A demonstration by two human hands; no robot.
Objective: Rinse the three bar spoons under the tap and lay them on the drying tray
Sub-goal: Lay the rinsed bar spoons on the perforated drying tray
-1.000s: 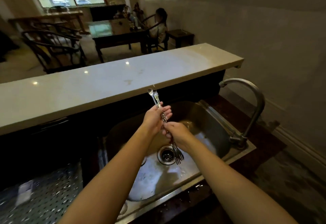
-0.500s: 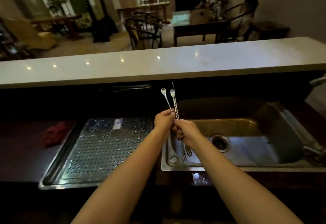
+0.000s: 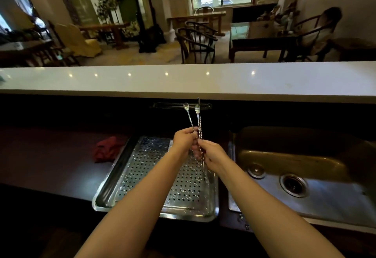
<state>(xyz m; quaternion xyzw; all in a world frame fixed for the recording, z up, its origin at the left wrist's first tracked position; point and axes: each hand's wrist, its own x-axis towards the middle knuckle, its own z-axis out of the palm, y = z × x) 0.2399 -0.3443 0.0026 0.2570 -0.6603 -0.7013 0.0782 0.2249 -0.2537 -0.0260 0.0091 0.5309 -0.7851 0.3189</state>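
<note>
Three long twisted-stem bar spoons (image 3: 198, 121) stand nearly upright, bowls up, above the perforated steel drying tray (image 3: 142, 168). My left hand (image 3: 184, 141) pinches one spoon, whose bowl leans off to the left. My right hand (image 3: 213, 157) grips the other stems lower down; their lower ends hang over the tray's right side. The two hands touch. The steel sink (image 3: 305, 176) lies to the right of the tray. The tap is out of view.
A crumpled red cloth (image 3: 107, 150) lies on the dark counter left of the tray. A white bar top (image 3: 183, 81) runs across behind, above a dark wall. Beyond it are chairs, tables and a seated person (image 3: 323, 30).
My hands and the spoons have shifted left, from over the sink to over the drying tray. One spoon has splayed away from the others in my left hand.
</note>
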